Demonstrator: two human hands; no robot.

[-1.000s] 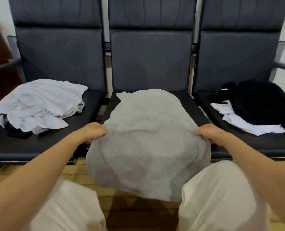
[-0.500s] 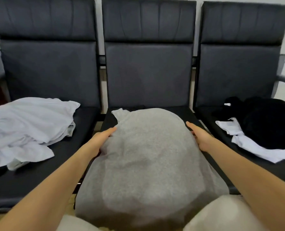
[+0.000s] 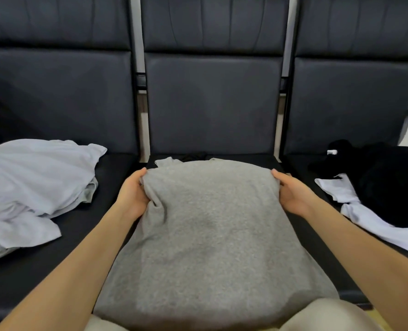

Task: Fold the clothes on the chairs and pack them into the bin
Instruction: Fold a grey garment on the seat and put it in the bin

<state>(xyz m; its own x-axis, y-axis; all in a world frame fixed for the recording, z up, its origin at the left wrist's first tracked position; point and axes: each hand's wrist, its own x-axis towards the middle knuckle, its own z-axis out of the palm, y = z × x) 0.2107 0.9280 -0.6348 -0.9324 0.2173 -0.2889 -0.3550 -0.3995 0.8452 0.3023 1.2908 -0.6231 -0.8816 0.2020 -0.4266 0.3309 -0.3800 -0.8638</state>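
Both forearms were seen bare from the lower frame edge up to the wrists; no sleeve edge was shown within the view. The left hand point(image 3: 133, 195) and the right hand point(image 3: 293, 195) were bare as well, without gloves. Nearer the body than the hands, behind the wrists and forearms, two rounded knees were seen, clad in a pale cream, smooth-looking fabric: the left knee point(image 3: 98, 325) below the left forearm, the right knee point(image 3: 327, 315) below the right forearm.

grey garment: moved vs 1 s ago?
Yes. The grey garment has gone from hanging off the front edge of the middle seat to lying further back on it, toward the backrest.
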